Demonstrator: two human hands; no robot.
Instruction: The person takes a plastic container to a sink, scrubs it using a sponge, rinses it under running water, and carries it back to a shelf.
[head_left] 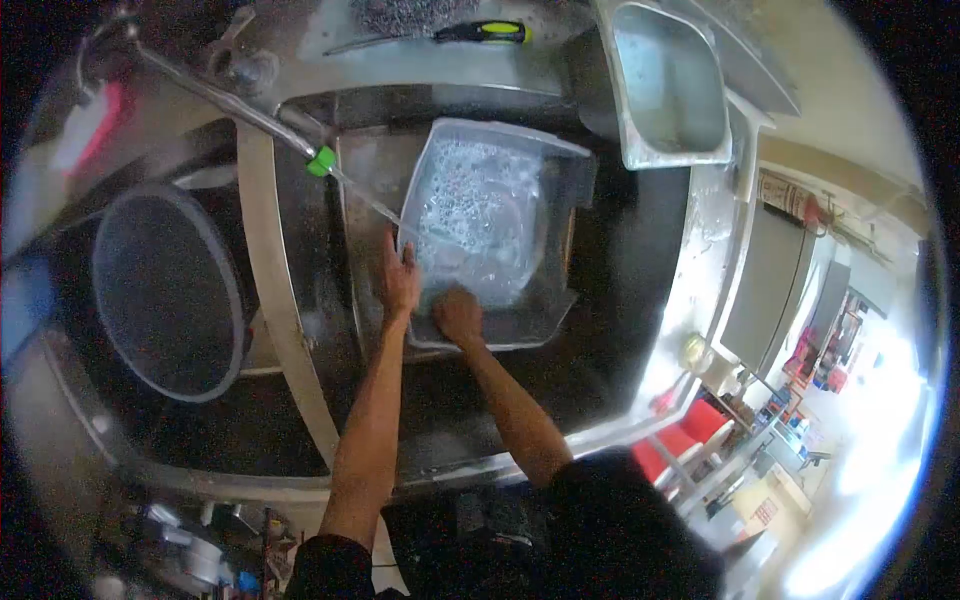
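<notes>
A clear plastic tub (567,146) with foamy water (490,200) sits tilted in the sink in front of me. My left hand (400,280) is at the tub's left wall, its fingers and thumb on either side of the rim. Inside the near part of the tub is my right hand (458,316), curled into a fist; whatever it may hold is hidden. From the metal faucet (230,107) with a green tip (321,161), a thin stream of water runs into the tub past my left fingertips.
A round mesh strainer (170,295) lies in the left basin, across a metal divider (272,235). On the back ledge are a screwdriver (485,33) and a scouring pad (415,14). A metal container (675,85) stands at the back right. Red chairs (680,440) are beyond the sink.
</notes>
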